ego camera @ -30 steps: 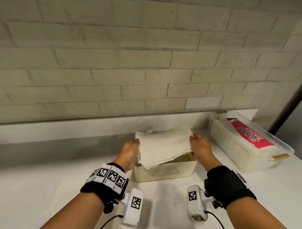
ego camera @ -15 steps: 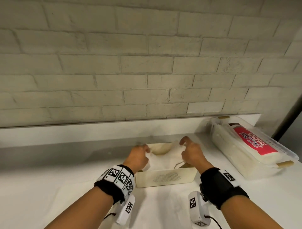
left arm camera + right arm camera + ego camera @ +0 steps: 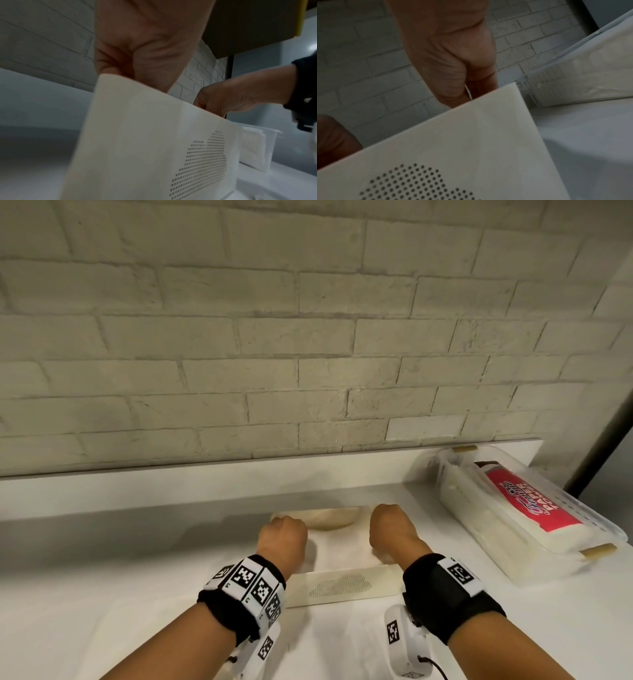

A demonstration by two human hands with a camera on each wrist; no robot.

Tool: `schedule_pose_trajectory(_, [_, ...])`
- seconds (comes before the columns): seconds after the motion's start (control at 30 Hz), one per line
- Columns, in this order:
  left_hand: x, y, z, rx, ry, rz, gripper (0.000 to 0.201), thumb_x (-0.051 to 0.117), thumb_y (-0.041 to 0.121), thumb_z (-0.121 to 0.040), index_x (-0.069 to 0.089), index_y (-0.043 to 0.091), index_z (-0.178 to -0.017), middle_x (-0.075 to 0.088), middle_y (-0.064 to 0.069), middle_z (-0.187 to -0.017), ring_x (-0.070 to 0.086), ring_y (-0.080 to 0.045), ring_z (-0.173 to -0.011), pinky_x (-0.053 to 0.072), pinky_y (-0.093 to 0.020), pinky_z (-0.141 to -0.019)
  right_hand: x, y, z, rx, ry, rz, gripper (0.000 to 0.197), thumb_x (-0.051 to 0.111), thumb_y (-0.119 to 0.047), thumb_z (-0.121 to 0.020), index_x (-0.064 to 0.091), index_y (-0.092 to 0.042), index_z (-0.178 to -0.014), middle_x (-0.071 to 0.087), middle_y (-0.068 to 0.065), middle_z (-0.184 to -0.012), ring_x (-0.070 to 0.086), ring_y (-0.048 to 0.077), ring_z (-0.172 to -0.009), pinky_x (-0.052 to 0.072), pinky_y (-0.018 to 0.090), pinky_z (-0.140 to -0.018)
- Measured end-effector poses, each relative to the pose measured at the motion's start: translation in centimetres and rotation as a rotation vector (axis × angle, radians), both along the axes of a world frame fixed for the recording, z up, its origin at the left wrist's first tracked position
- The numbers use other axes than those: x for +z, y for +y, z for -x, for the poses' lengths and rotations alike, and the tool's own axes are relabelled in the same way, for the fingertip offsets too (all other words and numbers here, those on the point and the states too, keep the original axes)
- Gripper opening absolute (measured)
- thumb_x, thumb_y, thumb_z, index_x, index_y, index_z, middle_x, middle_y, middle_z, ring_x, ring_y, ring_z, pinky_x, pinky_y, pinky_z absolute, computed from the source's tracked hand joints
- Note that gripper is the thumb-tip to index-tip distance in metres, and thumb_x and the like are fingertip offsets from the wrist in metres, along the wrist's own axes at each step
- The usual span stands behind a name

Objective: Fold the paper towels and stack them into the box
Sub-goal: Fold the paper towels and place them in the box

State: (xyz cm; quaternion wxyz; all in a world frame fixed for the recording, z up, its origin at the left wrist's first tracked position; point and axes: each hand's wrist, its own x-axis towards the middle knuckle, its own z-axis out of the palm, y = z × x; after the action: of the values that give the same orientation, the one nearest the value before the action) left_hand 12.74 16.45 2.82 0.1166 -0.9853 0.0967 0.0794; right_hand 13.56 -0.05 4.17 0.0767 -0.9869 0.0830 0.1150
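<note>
The cream box (image 3: 342,589) with a dotted cloud pattern stands on the white table (image 3: 102,577) in front of me. White folded paper towels (image 3: 342,546) lie inside it. Both hands reach down into the box with knuckles up: my left hand (image 3: 282,537) at its left end, my right hand (image 3: 390,529) at its right end. In the left wrist view the box wall (image 3: 145,135) hides the curled fingers of the left hand (image 3: 137,47). In the right wrist view a thin white towel edge shows between the thumb and fingers of the right hand (image 3: 453,60) above the box (image 3: 471,142).
A clear lidded container (image 3: 479,529) holding a red-labelled pack (image 3: 527,501) of paper sits at the right, close to the box. A grey brick wall (image 3: 308,354) and a low white ledge run behind the table.
A second ago both hands held the towel stack above the box by its ends. The stack has since gone down into the box and both hands have sunk in with it.
</note>
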Motion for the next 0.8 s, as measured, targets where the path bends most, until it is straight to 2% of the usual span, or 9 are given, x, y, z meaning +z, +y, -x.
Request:
schedule_pose_trajectory(0.07, [-0.1, 0.3, -0.3, -0.009, -0.024, -0.048, 0.028, 0.046, 0.002, -0.09, 0.057, 0.007, -0.116, 0.059, -0.01, -0.118, 0.055, -0.024, -0.111, 0.047, -0.03, -0.086, -0.1, 0.1, -0.4, -0.032, 0.055, 0.031, 0.027, 0.051, -0.001, -0.086, 0.039, -0.009, -0.063, 0.052, 0.003, -0.078, 0.061, 0.022, -0.101, 0.042, 0.022, -0.071])
schedule_pose_trajectory(0.13, [-0.3, 0.5, -0.5, -0.037, -0.042, -0.096, 0.028, 0.044, 0.003, -0.09, 0.058, 0.008, -0.114, 0.06, -0.009, -0.116, 0.054, -0.023, -0.11, 0.045, -0.029, -0.085, -0.2, 0.3, -0.4, -0.023, 0.092, 0.078, 0.007, 0.053, 0.0, -0.085, 0.057, -0.003, -0.091, 0.061, 0.007, -0.1, 0.06, 0.022, -0.108, 0.045, 0.022, -0.076])
schedule_pose_trajectory(0.2, [-0.8, 0.7, -0.7, -0.061, -0.045, -0.132, 0.027, 0.043, 0.004, -0.089, 0.059, 0.008, -0.109, 0.062, -0.009, -0.113, 0.05, -0.024, -0.112, 0.041, -0.03, -0.088, -0.8, 0.3, -0.6, 0.026, 0.11, 0.156, 0.036, 0.056, -0.002, -0.085, 0.051, 0.0, -0.121, 0.057, 0.009, -0.121, 0.058, 0.02, -0.112, 0.046, 0.022, -0.084])
schedule_pose_trajectory(0.27, [-1.1, 0.8, -0.9, -0.085, -0.048, -0.143, 0.025, 0.043, 0.007, -0.088, 0.062, 0.009, -0.105, 0.063, -0.009, -0.11, 0.046, -0.026, -0.114, 0.038, -0.031, -0.089, -1.1, 0.3, -0.5, 0.086, 0.096, 0.204, 0.046, 0.058, -0.008, -0.087, 0.042, 0.001, -0.129, 0.051, 0.007, -0.129, 0.053, 0.018, -0.118, 0.044, 0.02, -0.091])
schedule_pose_trajectory(0.43, [-1.1, 0.5, -1.2, -0.19, -0.01, -0.137, 0.019, 0.051, 0.019, -0.086, 0.065, 0.013, -0.097, 0.066, -0.006, -0.104, 0.047, -0.026, -0.109, 0.033, -0.034, -0.092, -0.9, 1.1, -0.6, 0.168, 0.067, 0.304, 0.045, 0.062, -0.015, -0.085, 0.049, -0.007, -0.126, 0.048, 0.011, -0.126, 0.045, 0.022, -0.12, 0.039, 0.025, -0.097])
schedule_pose_trajectory(0.5, [-1.1, 0.3, -1.4, -0.196, 0.043, -0.139, 0.019, 0.051, 0.025, -0.089, 0.065, 0.015, -0.097, 0.065, -0.005, -0.105, 0.049, -0.024, -0.107, 0.028, -0.037, -0.097, -0.8, 1.3, -0.5, 0.221, 0.136, 0.308, 0.031, 0.056, -0.015, -0.088, 0.056, -0.01, -0.119, 0.056, 0.006, -0.105, 0.053, 0.018, -0.109, 0.036, 0.023, -0.094])
schedule_pose_trajectory(0.57, [-1.2, 0.1, -1.6, -0.177, 0.084, -0.16, 0.02, 0.049, 0.022, -0.09, 0.064, 0.015, -0.101, 0.065, -0.005, -0.108, 0.05, -0.024, -0.109, 0.024, -0.04, -0.102, -1.2, 1.3, -0.5, 0.23, 0.235, 0.313, 0.028, 0.047, -0.014, -0.092, 0.056, -0.011, -0.118, 0.049, 0.002, -0.085, 0.055, 0.015, -0.091, 0.034, 0.024, -0.088])
schedule_pose_trajectory(0.7, [-1.4, 0.2, -1.6, -0.17, 0.109, -0.165, 0.024, 0.043, 0.016, -0.092, 0.064, 0.015, -0.103, 0.064, -0.005, -0.111, 0.049, -0.023, -0.112, 0.019, -0.041, -0.106, -2.0, 1.0, -0.9, 0.243, 0.376, 0.289, 0.03, 0.051, -0.012, -0.09, 0.056, -0.006, -0.12, 0.058, 0.008, -0.12, 0.056, 0.025, -0.113, 0.044, 0.03, -0.089])
schedule_pose_trajectory(0.8, [-0.6, 0.2, -1.3, -0.164, 0.13, -0.127, 0.02, 0.046, 0.02, -0.091, 0.064, 0.016, -0.099, 0.064, -0.004, -0.108, 0.051, -0.023, -0.109, 0.019, -0.041, -0.106, -1.9, 0.8, -0.7, 0.258, 0.355, 0.245, 0.027, 0.051, -0.013, -0.091, 0.059, -0.003, -0.115, 0.06, 0.011, -0.117, 0.058, 0.026, -0.108, 0.045, 0.03, -0.089])
